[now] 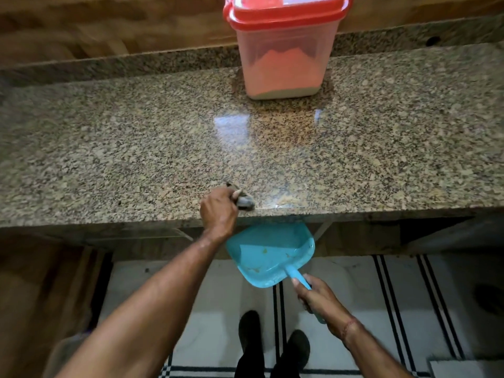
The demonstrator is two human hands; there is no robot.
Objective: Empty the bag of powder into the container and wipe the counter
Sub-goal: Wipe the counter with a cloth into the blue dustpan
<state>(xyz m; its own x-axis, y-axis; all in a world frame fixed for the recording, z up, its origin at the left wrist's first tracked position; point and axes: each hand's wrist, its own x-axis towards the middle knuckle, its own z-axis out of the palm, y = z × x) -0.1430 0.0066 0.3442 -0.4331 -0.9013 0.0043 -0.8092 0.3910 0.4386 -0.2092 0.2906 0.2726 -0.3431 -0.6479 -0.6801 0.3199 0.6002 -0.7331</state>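
Two hands work at the speckled counter (136,148) edge: left hand (219,211) squeezes a cloth (245,201), right hand (317,296) grips a blue dustpan (268,252) below.

Counter (136,148) polished speckled granite, glossy; container (283,64) translucent plastic; dustpan (270,252) smooth blue plastic.

A turquoise plastic dustpan (268,251) hangs in the air just below the near edge of the table, with its wide mouth turned toward that edge and its handle pointing down to the right. Some small yellowish crumbs lie inside it. Under it is a white floor (218,304) with thin black stripes. Two dark shoes (272,342) stand on this floor, near the bottom of the view. Behind the far edge of the table rises a brown wooden wall (109,25).
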